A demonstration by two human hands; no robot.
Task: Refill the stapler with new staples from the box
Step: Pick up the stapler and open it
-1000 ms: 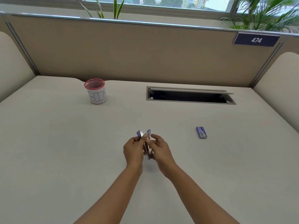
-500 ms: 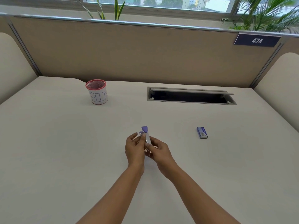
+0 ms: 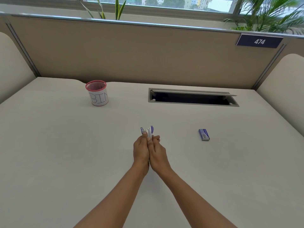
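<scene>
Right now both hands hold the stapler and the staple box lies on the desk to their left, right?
Not quite. The head view shows the left hand and right hand holding the stapler, but the staple box lies on the desk to their right, not left.

**Soft window daylight, wide-angle bend at the edges**

Bright, even daylight comes from the window (image 3: 164, 2) along the top, behind the partition (image 3: 131, 51). It lights the desk (image 3: 65, 153) flatly, so shadows are faint. The red mesh cup (image 3: 97, 92) has only a pale shadow at its foot, and the staple box (image 3: 204, 134) a thin dark line along its base. The open cable tray (image 3: 192, 98) is black inside. The wide lens bows the partition's top rail and splays the desk's side edges outward. Detail is soft overall. The stapler (image 3: 148, 131), gripped between the left hand (image 3: 141, 148) and right hand (image 3: 158, 151), is small and smeared, and its parts are hard to separate. The palm leaves (image 3: 271, 15) at top right are blurry, while the number plate (image 3: 259, 41) reads clearly.
</scene>
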